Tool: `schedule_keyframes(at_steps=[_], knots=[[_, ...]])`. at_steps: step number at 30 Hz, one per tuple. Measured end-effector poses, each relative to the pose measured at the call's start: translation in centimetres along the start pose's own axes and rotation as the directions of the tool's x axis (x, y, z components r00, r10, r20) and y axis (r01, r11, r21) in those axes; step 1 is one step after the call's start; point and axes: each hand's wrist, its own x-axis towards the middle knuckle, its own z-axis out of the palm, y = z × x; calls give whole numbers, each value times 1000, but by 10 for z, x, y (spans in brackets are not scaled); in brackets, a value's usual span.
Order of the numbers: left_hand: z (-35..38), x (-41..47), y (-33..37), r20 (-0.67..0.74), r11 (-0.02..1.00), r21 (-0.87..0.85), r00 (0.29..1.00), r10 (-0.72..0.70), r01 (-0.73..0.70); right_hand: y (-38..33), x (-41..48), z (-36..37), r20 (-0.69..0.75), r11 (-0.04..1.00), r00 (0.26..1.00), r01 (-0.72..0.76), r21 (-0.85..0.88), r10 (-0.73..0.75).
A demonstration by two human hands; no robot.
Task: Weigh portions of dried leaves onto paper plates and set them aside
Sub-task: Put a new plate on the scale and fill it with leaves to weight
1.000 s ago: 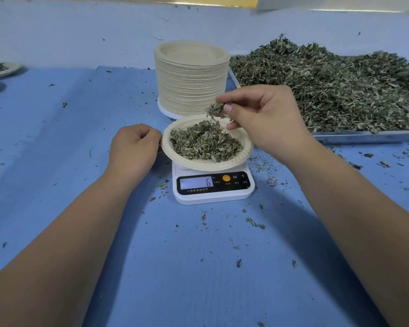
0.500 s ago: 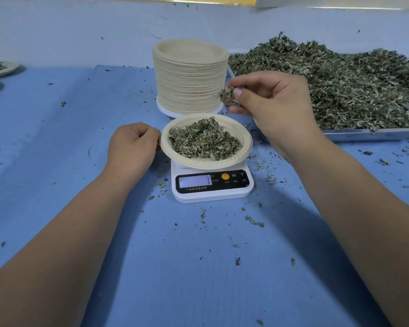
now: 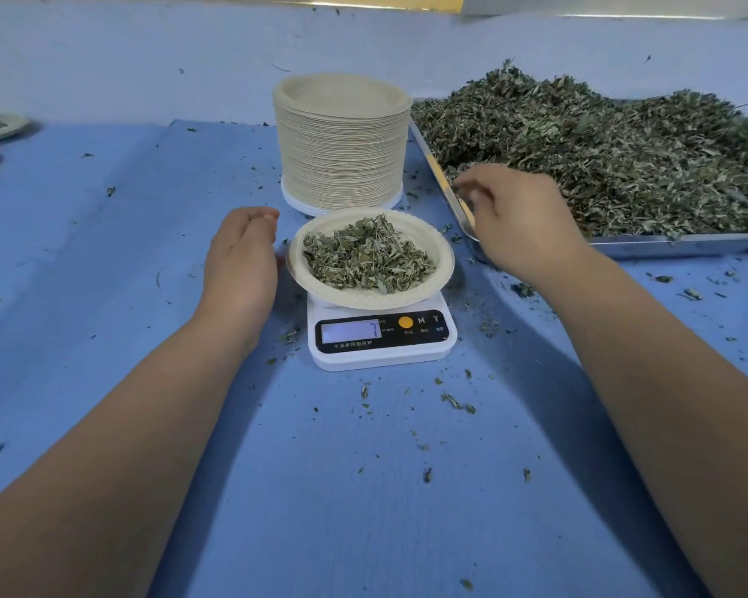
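Blue tablecloth (image 3: 104, 261); cream plates (image 3: 342, 153); grey-green leaves (image 3: 366, 256); white scale (image 3: 381, 356).

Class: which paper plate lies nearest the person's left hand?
The leaf-filled plate on the scale, beside the left hand; the stack stands behind, other plates far left.

Leaf-filled plate (image 3: 370, 295) on scale (image 3: 381, 338)

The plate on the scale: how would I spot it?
On the blue table, find the small white digital scale in the middle. The round pale paper plate sits on it. Unlike the tall stack of empty plates behind, it holds dried leaves.
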Motion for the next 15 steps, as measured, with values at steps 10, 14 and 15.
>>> schedule_keyframes(at_steps=[10, 14, 15], knots=[[21, -22, 12, 118, 966, -179, 979, -166, 185, -37, -12, 7, 130, 991, 984, 129, -28, -125], [14, -23, 24, 54, 890, -393, 971, -231, 234, -55, -16, 5, 190, 985, 980, 33, 169, -65], [8, -21, 25, 18, 879, -414, 967, -253, 238, -61, -17, 5, 195, 969, 979, 5, 248, -55]])
